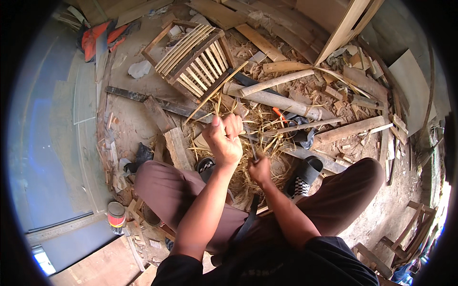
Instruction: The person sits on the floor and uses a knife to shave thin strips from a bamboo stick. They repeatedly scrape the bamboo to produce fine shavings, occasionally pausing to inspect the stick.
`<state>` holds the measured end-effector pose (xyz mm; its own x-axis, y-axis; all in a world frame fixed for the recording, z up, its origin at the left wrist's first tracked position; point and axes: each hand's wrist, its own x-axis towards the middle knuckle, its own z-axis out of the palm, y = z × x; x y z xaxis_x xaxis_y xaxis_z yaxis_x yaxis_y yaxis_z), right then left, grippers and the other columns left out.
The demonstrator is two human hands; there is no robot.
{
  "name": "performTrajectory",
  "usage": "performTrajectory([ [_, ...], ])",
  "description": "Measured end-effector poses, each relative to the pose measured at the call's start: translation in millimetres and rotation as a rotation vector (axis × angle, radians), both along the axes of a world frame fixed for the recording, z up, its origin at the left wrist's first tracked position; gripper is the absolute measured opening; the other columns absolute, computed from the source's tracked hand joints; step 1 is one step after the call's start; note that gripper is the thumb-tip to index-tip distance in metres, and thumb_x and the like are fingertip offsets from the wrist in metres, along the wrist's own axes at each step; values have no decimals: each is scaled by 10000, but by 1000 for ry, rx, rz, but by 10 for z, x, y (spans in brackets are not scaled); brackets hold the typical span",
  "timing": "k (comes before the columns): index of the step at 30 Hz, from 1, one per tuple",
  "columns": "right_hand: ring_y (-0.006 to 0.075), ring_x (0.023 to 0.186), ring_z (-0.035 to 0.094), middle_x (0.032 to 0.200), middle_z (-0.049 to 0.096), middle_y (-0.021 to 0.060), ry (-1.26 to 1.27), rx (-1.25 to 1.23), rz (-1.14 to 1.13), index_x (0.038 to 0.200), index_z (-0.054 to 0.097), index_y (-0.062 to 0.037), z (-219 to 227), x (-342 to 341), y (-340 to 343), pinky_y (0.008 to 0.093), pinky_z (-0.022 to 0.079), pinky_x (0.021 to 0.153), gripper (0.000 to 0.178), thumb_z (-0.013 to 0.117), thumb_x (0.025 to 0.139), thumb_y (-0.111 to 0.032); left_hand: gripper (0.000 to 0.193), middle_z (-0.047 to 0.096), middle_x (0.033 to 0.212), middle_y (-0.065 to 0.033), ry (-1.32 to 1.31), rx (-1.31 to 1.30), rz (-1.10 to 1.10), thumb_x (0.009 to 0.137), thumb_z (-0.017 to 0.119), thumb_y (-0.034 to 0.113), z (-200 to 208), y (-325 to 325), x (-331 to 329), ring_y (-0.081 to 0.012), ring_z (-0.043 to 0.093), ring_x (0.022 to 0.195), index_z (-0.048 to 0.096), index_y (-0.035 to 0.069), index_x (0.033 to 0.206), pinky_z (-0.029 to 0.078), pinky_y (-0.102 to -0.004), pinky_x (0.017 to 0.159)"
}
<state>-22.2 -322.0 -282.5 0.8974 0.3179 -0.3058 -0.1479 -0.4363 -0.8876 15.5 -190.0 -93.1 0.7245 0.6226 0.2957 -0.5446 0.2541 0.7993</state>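
Over the shavings in front of my knees, my left hand [224,138] is closed in a fist with the thumb on top. A thin pale strip of bamboo or wood [218,106] stands out above that fist; its lower part is hidden by the fingers. My right hand [260,170], lower and a little to the right, is wrapped round a knife [251,141]. Its narrow grey blade points up and away, beside my left hand. Curly yellowish shavings [245,183] lie heaped below both hands, between my feet in dark sandals.
Beyond my hands stands a slatted wooden frame [195,62], with a longer pale strip [232,76] slanting near it. A round bamboo pole [281,102] and wooden boards [350,131] lie to the right. An orange-handled tool [279,114] rests among shavings. At left is a can [116,217].
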Motion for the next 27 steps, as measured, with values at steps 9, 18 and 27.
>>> performTrajectory([
  [9, 399, 639, 670, 711, 671, 266, 31, 8, 6, 907, 677, 52, 290, 56, 38, 453, 530, 656, 183, 626, 865, -118, 604, 221, 516, 1, 7, -8, -14, 1056, 347, 434, 34, 121, -21, -141, 192, 504, 236, 139, 541, 202, -329, 559],
  [18, 378, 632, 666, 706, 673, 273, 183, -172, 3, 917, 669, 92, -636, -92, -232, 436, 522, 631, 205, 620, 862, -99, 589, 211, 516, 11, -19, -43, -26, 1051, 362, 435, 47, 133, -9, -134, 194, 504, 238, 150, 551, 197, -327, 555],
  [27, 283, 675, 692, 760, 695, 227, 107, 4, 139, 983, 682, 39, 539, 35, 171, 411, 535, 662, 195, 620, 871, -108, 590, 213, 519, 8, -11, -11, -32, 1055, 355, 428, 19, 185, -77, -134, 196, 503, 234, 143, 552, 199, -325, 558],
])
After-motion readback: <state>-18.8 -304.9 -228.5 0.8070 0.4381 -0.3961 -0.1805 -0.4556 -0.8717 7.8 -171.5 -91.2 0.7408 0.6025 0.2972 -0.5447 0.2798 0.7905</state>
